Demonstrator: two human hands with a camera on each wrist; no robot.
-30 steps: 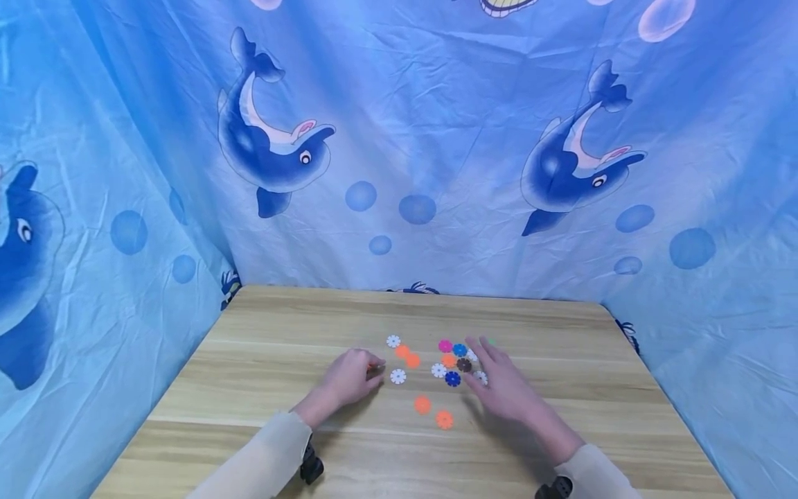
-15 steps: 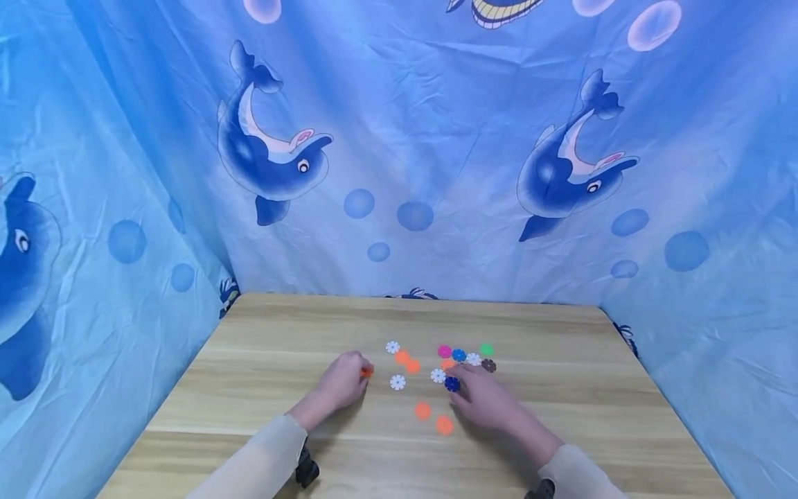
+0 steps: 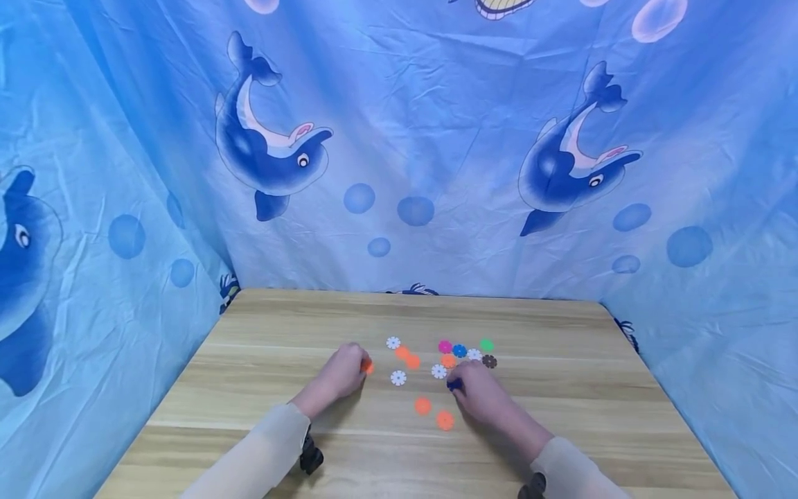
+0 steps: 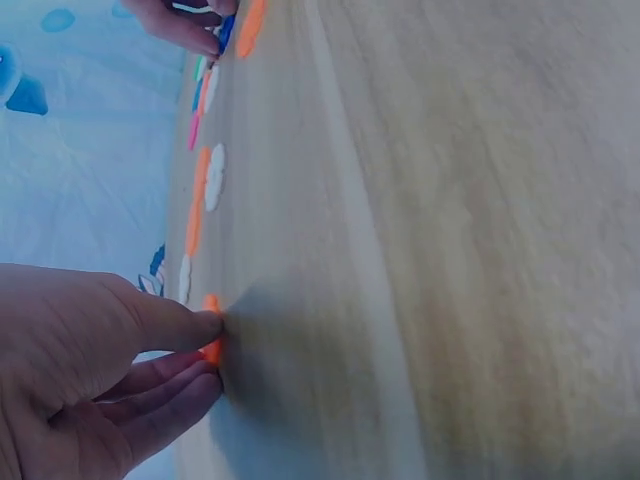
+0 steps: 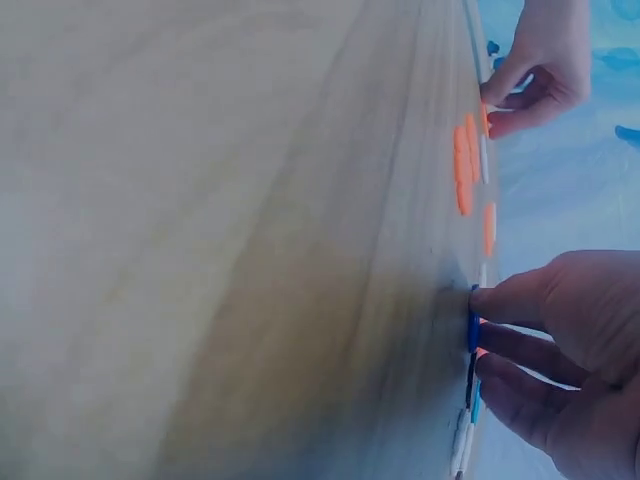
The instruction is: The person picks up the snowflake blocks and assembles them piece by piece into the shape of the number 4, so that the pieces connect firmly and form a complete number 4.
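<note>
Crowding may make my right grip (image 3: 483, 393), pinching a navy disc (image 3: 454, 384), bump the white disc (image 3: 439, 372) leftward; left grip (image 3: 341, 372) pinches an orange disc (image 3: 369, 367).

A flat, round, orange plastic-looking disc (image 3: 368, 368), partly covered by fingers, is pinched between the thumb and fingers of the left hand (image 3: 344, 372), left of a flat white disc with a notched rim (image 3: 398, 378). A flat, round, dark blue plastic-looking disc (image 3: 454, 384), also partly hidden, is pinched between the thumb and fingers of the right hand (image 3: 481, 398). It sits just beside another notched white disc (image 3: 439, 372), slightly nearer and to the right.
</note>
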